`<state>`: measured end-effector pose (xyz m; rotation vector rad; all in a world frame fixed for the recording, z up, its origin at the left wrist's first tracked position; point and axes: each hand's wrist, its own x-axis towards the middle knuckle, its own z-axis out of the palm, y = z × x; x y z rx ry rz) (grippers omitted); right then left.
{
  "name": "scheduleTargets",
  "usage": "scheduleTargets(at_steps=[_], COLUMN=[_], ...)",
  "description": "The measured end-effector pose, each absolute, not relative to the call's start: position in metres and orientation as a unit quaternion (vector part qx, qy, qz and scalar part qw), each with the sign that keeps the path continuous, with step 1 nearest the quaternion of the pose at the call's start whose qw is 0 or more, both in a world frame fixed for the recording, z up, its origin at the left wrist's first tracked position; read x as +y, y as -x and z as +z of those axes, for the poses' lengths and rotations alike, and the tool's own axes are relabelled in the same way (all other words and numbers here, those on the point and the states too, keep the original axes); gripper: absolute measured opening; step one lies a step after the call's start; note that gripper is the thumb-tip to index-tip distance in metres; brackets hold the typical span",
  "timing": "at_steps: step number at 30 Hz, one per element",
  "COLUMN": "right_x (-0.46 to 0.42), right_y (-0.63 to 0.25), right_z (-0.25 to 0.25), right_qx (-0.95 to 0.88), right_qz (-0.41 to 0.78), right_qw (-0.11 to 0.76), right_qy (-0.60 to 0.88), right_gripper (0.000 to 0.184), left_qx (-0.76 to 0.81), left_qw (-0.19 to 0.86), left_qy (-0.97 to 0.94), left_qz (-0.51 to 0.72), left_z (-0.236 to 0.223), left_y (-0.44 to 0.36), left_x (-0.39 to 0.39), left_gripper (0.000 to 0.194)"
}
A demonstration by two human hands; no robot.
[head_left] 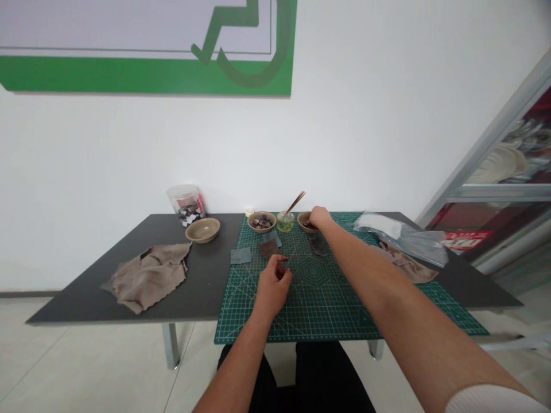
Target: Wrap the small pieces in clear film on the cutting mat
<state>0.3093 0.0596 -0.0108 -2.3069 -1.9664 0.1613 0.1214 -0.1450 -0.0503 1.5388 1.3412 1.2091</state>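
Observation:
My left hand [274,287] is over the green cutting mat [344,310], its fingers curled together. A small dark reddish spot shows between thumb and fingers, too small to name. Just beyond it lies a brown square sheet [269,248], partly over a grey-blue sheet [272,237]. My right hand [320,218] reaches down into a small tan bowl [302,219] at the back of the mat; its fingertips are hard to make out there. A dark sheet [318,246] lies in front of that bowl.
Another bowl [262,229] holds small dark pieces, beside a glass jar [284,221] with thin sticks. Another grey-blue sheet [240,256] lies left. Across the table stand an empty bowl [202,230], a clear tub [187,205], brown cloths [150,275] and a plastic bag [413,241].

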Motion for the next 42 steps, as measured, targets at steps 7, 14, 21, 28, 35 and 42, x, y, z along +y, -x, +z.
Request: scheduleTargets(at_steps=[7,14,21,28,35,42], right_x=[0.032,-0.011,0.019,0.041,0.039,0.038], right_y=[-0.29,-0.213,-0.162,-0.16,-0.16,-0.16], right_z=[0.026,0.046,0.009,0.005,0.007,0.003], right_qx=[-0.677,-0.84,-0.862,-0.856,-0.851,-0.836], right_qz=[0.025,0.003,0.0,0.028,0.045,0.045], right_qw=[0.034,0.077,0.066,0.023,0.03,0.046], right_qy=[0.735,0.537,0.503,0.515,0.523,0.544], right_gripper=[0.041,0.027,0.035,0.035,0.036,0.029], left_qx=[0.522,0.52,0.514,0.509,0.495,0.509], left_qw=[0.377,0.379,0.388,0.393,0.405,0.397], left_qy=[-0.6,-0.598,-0.591,-0.586,-0.586,-0.584], left_qz=[0.473,0.479,0.486,0.492,0.498,0.492], left_z=[-0.05,-0.053,-0.057,-0.054,-0.053,-0.052], left_y=[-0.121,-0.121,-0.119,-0.119,-0.119,-0.118], left_x=[-0.144,-0.143,-0.142,-0.144,-0.145,-0.145], left_gripper=[0.02,0.02,0.022,0.022,0.02,0.021])
